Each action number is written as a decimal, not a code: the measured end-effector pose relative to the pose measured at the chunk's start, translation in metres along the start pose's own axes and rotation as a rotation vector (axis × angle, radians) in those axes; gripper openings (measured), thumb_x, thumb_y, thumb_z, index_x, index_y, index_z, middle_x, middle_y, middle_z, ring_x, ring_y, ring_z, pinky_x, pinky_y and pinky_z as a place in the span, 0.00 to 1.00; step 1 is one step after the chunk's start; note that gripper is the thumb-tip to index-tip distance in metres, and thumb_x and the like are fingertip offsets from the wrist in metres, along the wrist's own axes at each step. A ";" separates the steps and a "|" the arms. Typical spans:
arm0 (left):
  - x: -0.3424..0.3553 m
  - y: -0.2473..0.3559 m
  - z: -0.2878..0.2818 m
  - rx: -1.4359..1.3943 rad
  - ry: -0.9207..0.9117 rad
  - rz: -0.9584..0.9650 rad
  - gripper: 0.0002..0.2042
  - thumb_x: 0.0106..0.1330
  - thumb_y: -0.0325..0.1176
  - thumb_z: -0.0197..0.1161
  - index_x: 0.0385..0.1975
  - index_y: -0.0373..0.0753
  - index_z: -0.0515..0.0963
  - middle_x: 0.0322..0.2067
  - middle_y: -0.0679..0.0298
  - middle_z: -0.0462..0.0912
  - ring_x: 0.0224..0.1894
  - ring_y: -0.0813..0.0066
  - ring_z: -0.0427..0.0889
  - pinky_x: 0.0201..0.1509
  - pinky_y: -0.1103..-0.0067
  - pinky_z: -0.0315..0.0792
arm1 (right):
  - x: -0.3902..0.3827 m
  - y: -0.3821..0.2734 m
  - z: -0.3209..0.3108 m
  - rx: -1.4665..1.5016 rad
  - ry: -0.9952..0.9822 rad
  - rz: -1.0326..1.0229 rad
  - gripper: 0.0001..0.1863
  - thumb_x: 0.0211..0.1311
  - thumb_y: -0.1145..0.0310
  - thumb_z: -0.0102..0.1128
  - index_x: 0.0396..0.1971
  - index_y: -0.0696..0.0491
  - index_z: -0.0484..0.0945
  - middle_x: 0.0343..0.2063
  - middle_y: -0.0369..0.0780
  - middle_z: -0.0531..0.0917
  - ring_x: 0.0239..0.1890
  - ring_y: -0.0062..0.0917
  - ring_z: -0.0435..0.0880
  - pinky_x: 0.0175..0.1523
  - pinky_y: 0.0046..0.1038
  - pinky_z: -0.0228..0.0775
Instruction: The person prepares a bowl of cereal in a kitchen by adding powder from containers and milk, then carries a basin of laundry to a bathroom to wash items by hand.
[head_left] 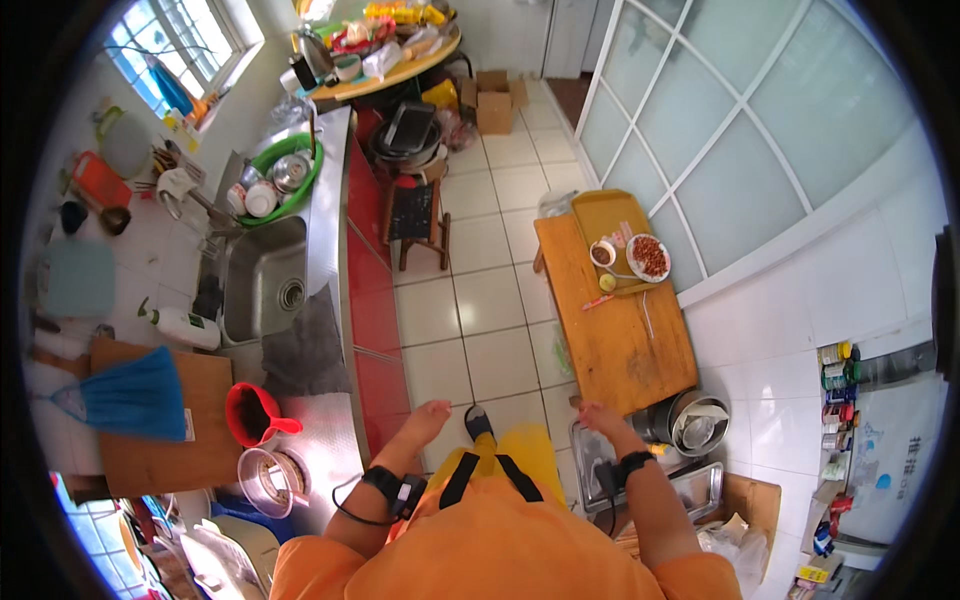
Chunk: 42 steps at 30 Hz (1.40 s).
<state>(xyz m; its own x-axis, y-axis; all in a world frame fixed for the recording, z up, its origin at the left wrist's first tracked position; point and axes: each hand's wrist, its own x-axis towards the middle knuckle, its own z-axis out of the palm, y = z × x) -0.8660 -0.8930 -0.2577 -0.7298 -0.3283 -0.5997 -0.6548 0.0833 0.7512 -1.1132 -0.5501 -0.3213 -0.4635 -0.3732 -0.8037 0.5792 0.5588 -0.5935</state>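
My left hand [428,417] hangs beside the red cabinet fronts [374,359], loosely bent and open, holding nothing that I can see. Low by the near end of the wooden table [633,368], my right hand [599,420] is open with relaxed fingers; I cannot tell if it touches the table. Below it are a metal tray [591,452] and a steel pot [663,432]. On the table's far part, a yellow tray [589,215] holds a plate of small brown pieces [648,256] and a small bowl [603,254].
At my left are a steel sink [263,258], a green basin of dishes [309,151], a red jug [248,418] and a wooden board [145,448]. A folding stool [412,215], cardboard boxes [495,114] and a cluttered round table [415,63] stand ahead. A glass partition [729,153] runs along the right.
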 end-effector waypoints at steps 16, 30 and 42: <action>0.173 -0.059 -0.023 -0.103 0.274 -0.289 0.19 0.60 0.36 0.57 0.49 0.34 0.71 0.50 0.50 0.73 0.54 0.56 0.72 0.56 0.73 0.66 | 0.265 -0.097 0.073 -1.151 0.126 -0.323 0.21 0.56 0.71 0.43 0.49 0.63 0.67 0.52 0.56 0.67 0.52 0.48 0.69 0.54 0.40 0.65; 0.398 -0.191 -0.089 -0.483 0.452 -0.186 0.16 0.67 0.29 0.49 0.55 0.35 0.66 0.55 0.59 0.69 0.59 0.71 0.65 0.63 0.78 0.55 | 0.597 0.015 0.029 -1.008 0.532 -0.071 0.32 0.56 0.73 0.46 0.61 0.68 0.50 0.61 0.58 0.54 0.65 0.47 0.51 0.68 0.34 0.46; 0.421 -0.209 -0.112 -0.473 0.507 -0.268 0.18 0.68 0.33 0.49 0.56 0.35 0.66 0.55 0.58 0.70 0.58 0.70 0.67 0.61 0.77 0.58 | 0.697 0.072 -0.046 -0.787 0.884 0.065 0.36 0.53 0.75 0.50 0.64 0.57 0.49 0.63 0.52 0.55 0.64 0.44 0.57 0.66 0.35 0.50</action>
<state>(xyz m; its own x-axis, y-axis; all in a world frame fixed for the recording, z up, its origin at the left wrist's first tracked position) -1.0140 -1.1540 -0.6361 -0.3015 -0.6842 -0.6640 -0.5597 -0.4368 0.7042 -1.4259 -0.7360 -0.9223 -0.9301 0.1412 -0.3391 0.1899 0.9751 -0.1147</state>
